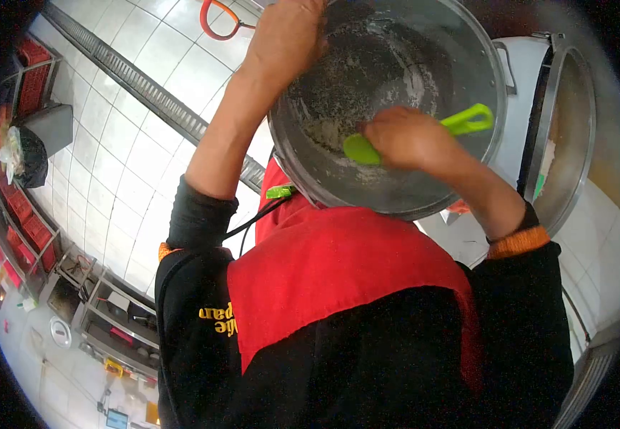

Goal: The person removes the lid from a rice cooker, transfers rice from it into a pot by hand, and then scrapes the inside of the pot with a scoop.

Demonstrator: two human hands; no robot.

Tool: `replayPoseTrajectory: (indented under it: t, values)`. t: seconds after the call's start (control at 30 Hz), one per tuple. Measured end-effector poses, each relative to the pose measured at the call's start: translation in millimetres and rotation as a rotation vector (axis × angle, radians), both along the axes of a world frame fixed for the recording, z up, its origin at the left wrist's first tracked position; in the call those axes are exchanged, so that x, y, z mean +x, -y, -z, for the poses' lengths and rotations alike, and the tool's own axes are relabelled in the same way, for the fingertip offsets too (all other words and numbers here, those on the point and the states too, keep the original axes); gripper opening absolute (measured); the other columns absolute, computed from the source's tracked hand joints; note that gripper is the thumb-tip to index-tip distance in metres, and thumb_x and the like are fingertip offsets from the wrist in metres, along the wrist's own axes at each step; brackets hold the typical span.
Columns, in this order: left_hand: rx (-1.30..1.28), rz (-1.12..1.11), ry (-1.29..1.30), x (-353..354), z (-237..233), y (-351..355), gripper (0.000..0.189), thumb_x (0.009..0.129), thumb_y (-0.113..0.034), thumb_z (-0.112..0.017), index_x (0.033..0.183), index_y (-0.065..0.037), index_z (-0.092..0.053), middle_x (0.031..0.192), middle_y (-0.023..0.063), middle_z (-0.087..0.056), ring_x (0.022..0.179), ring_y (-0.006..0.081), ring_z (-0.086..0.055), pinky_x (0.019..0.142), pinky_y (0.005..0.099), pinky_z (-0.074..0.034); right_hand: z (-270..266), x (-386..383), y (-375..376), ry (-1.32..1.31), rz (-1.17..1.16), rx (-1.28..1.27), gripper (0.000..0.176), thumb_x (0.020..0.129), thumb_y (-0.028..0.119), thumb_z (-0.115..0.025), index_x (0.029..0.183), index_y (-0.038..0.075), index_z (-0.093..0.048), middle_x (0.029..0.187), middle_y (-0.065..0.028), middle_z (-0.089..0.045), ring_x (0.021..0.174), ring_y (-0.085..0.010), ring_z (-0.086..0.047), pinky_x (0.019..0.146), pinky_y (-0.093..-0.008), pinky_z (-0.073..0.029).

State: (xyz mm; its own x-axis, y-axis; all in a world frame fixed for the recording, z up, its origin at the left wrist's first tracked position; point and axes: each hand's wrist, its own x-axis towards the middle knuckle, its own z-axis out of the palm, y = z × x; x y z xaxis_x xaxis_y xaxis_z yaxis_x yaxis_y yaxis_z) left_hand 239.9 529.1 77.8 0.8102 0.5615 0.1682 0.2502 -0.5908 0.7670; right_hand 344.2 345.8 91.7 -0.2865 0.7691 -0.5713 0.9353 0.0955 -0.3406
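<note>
Where the floor [127, 143] is tiled white, a pot [431, 57] is clamped by the left hand [285, 36], a green scraper [468, 120] by the right hand [403, 136].

The only writing in view is a short run of yellow lettering [216, 319] on the person's black top [367, 379], at about 8 o'clock in the frame. It stands upside down, its end is hidden under a red cloth [338, 279], and no word can be read with certainty.

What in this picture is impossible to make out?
Head view only:
- metal bowl: its far rim is cut off by the top edge.
- green spatula: its middle is hidden under the right hand.
- left hand: fingertips hidden over the bowl's rim.
- yellow lettering: creased, too small to read.
</note>
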Motion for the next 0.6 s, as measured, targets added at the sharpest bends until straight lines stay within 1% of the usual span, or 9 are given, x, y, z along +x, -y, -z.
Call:
replayPoseTrajectory:
  t: [0.13, 0.2, 0.23, 0.3, 0.33, 0.4, 0.5, 0.53, 0.6]
  values:
    - [0.049, 0.007, -0.005, -2.0, 3.9, -1.9, 0.051, 0.074, 0.005, -0.054, 0.124, -0.001, -0.045, 0.101, 0.0281, -0.059, 0.09, 0.0437, -0.058, 0.076, 0.047, -0.047, 9.6, -27.9, 29.2, -0.016, -0.004, 0.161, 0.022, 0.071, 0.017, -0.06, 0.091, 0.006, -0.063, 0.082, -0.0098, -0.06, 0.084, -0.0269, -0.061, 0.074, -0.0389, -0.048]
    - [0.1, 0.035, 0.065, -4.5, 3.9, -1.2, 0.053, 0.074, 0.004, -0.055, 0.125, -0.002, -0.044, 0.099, 0.0279, -0.059, 0.089, 0.0439, -0.058, 0.075, 0.0474, -0.047, 27.5, -21.1, 17.4, 0.061, -0.107, -0.117, 0.026, 0.073, 0.019, -0.059, 0.095, 0.006, -0.061, 0.081, -0.0087, -0.058, 0.081, -0.0254, -0.059, 0.072, -0.0387, -0.047]
    - [0.106, 0.05, 0.069, -4.1, 4.6, 0.3, 0.053, 0.074, 0.004, -0.055, 0.125, -0.002, -0.044, 0.099, 0.0279, -0.059, 0.089, 0.0439, -0.058, 0.075, 0.0474, -0.047, 25.6, -17.6, 23.5, 0.064, -0.091, -0.111, 0.026, 0.073, 0.019, -0.059, 0.095, 0.006, -0.061, 0.081, -0.0087, -0.058, 0.081, -0.0254, -0.059, 0.072, -0.0387, -0.047]
    - [0.052, 0.004, -0.039, -1.1, 4.2, 0.2, 0.054, 0.073, 0.005, -0.055, 0.126, -0.003, -0.043, 0.098, 0.0281, -0.059, 0.088, 0.0443, -0.058, 0.074, 0.0476, -0.047, 1.7, -2.1, 27.2, -0.131, -0.081, 0.212, 0.029, 0.074, 0.016, -0.056, 0.099, 0.004, -0.059, 0.082, -0.0085, -0.059, 0.078, -0.0255, -0.059, 0.069, -0.0383, -0.047]
    - [0.048, -0.003, -0.033, 0.2, 3.0, 1.0, 0.054, 0.073, 0.005, -0.055, 0.126, -0.003, -0.043, 0.098, 0.0281, -0.059, 0.088, 0.0443, -0.058, 0.074, 0.0476, -0.047, -11.7, -3.3, 27.0, -0.126, -0.089, 0.208, 0.029, 0.074, 0.016, -0.056, 0.099, 0.004, -0.059, 0.082, -0.0085, -0.059, 0.078, -0.0255, -0.059, 0.069, -0.0383, -0.047]
    - [0.012, 0.005, -0.116, -2.7, -3.9, 3.6, 0.055, 0.073, 0.005, -0.054, 0.126, -0.004, -0.043, 0.097, 0.0281, -0.059, 0.088, 0.0442, -0.058, 0.073, 0.0474, -0.047, -35.2, -15.9, 29.5, 0.014, -0.052, 0.362, 0.03, 0.075, 0.016, -0.054, 0.103, 0.005, -0.059, 0.081, -0.0096, -0.059, 0.078, -0.0267, -0.06, 0.068, -0.0393, -0.047]
    - [0.061, -0.012, -0.01, -0.5, 6.8, 2.6, 0.055, 0.073, 0.005, -0.054, 0.126, -0.004, -0.044, 0.094, 0.0279, -0.059, 0.087, 0.044, -0.058, 0.072, 0.0471, -0.047, 117.2, -32.6, 98.9, 0.153, 0.015, 0.049, 0.031, 0.078, 0.014, -0.053, 0.107, 0.007, -0.059, 0.08, -0.0119, -0.061, 0.079, -0.0284, -0.061, 0.066, -0.0404, -0.048]
    - [0.066, -0.012, -0.011, -0.7, 3.2, 2.0, 0.055, 0.073, 0.005, -0.054, 0.126, -0.004, -0.044, 0.094, 0.0279, -0.059, 0.087, 0.044, -0.058, 0.072, 0.0471, -0.047, 110.5, -27.4, 91.9, 0.152, 0.015, 0.053, 0.031, 0.078, 0.014, -0.053, 0.107, 0.007, -0.059, 0.08, -0.0119, -0.061, 0.079, -0.0284, -0.061, 0.066, -0.0404, -0.048]
    - [-0.003, 0.009, -0.17, -1.1, -3.8, 0.1, 0.055, 0.073, 0.005, -0.054, 0.127, -0.003, -0.043, 0.098, 0.0274, -0.059, 0.089, 0.0439, -0.058, 0.074, 0.0466, -0.048, 64.8, -9.5, 57.6, 0.127, -0.086, -0.014, 0.026, 0.08, 0.014, -0.051, 0.103, 0.007, -0.06, 0.08, -0.0137, -0.062, 0.079, -0.0294, -0.062, 0.065, -0.0411, -0.048]
